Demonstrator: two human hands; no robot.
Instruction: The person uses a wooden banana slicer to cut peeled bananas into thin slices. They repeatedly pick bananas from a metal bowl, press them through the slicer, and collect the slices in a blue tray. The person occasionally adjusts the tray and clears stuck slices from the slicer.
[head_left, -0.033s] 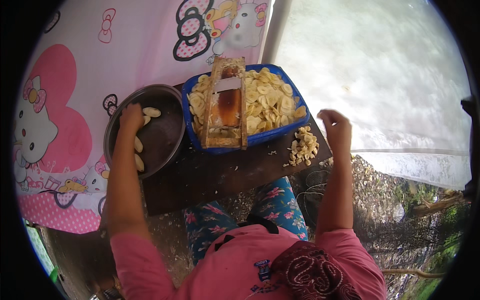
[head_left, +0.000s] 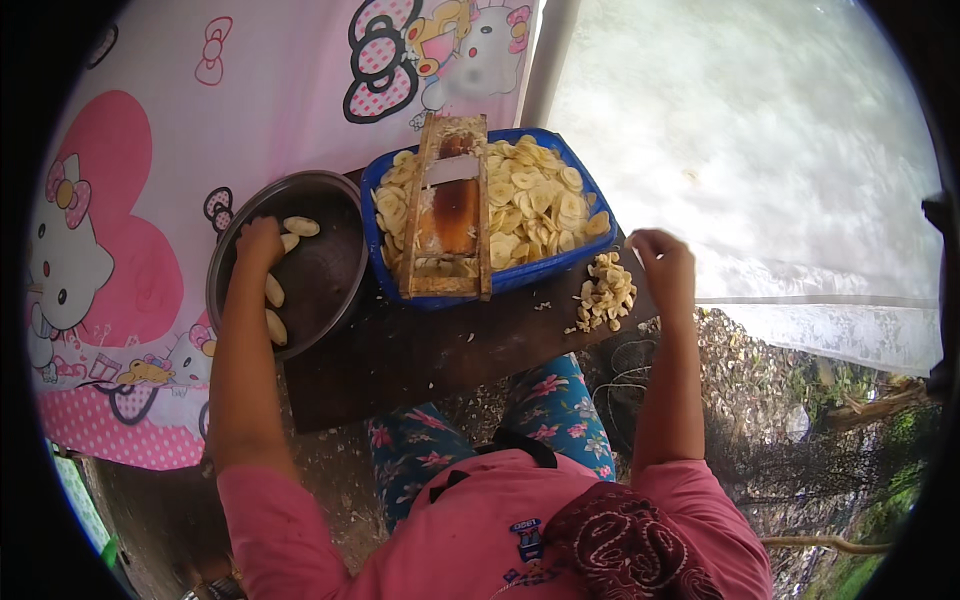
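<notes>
My left hand reaches into a round dark metal basin, its fingers curled down beside several peeled bananas. Whether a banana lies under those fingers is hidden. My right hand hovers over the table's right corner with fingertips pinched; a tiny pale bit shows at them, too small to name. Just below and left of it sits a small heap of banana scraps. A wooden slicer with a metal blade plate lies across a blue plastic basin, which is piled with thin banana slices.
The dark tabletop carries both basins, with a few crumbs scattered on it. A pink printed cloth hangs behind and to the left. A white sheet hangs at the right. My legs in flowered trousers are at the table's near edge.
My right hand has shifted slightly left and down, nearer the scrap heap. The left hand has dropped a little inside the metal basin.
</notes>
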